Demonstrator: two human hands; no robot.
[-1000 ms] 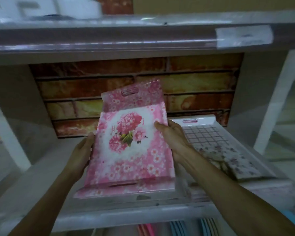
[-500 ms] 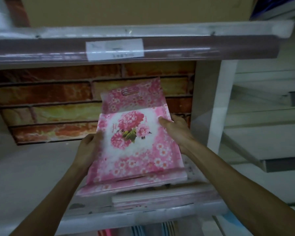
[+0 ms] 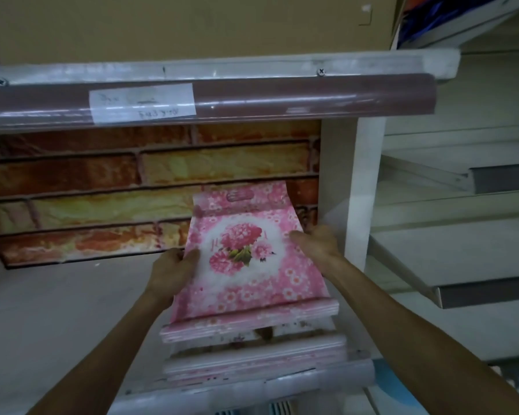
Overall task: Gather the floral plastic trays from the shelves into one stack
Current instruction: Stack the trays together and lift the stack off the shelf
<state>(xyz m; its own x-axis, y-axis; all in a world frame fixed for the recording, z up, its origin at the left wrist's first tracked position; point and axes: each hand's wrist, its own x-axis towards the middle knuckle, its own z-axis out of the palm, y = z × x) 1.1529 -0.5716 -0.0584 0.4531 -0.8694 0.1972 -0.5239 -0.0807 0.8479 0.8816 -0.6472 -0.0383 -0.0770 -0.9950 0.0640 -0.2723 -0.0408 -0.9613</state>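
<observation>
I see the shelf (image 3: 57, 310) running wide and grey across the lower frame, backed by a brick-pattern panel (image 3: 102, 181), with the upper shelf edge (image 3: 252, 94) overhead carrying a white paper label (image 3: 143, 103). A white upright post (image 3: 351, 190) closes the bay on the right, just beside the tray's far corner. At the shelf's front right lies a stack of trays (image 3: 252, 357), its pale and pink edges showing. Above it I hold the pink floral tray (image 3: 246, 259), tilted with its far handle end raised toward the bricks and its near rim just over the stack. My left hand (image 3: 171, 271) grips its left edge, fingers curled under and thumb on the printed face. My right hand (image 3: 318, 244) clasps the right edge, thumb lying over the rim, close to the post.
</observation>
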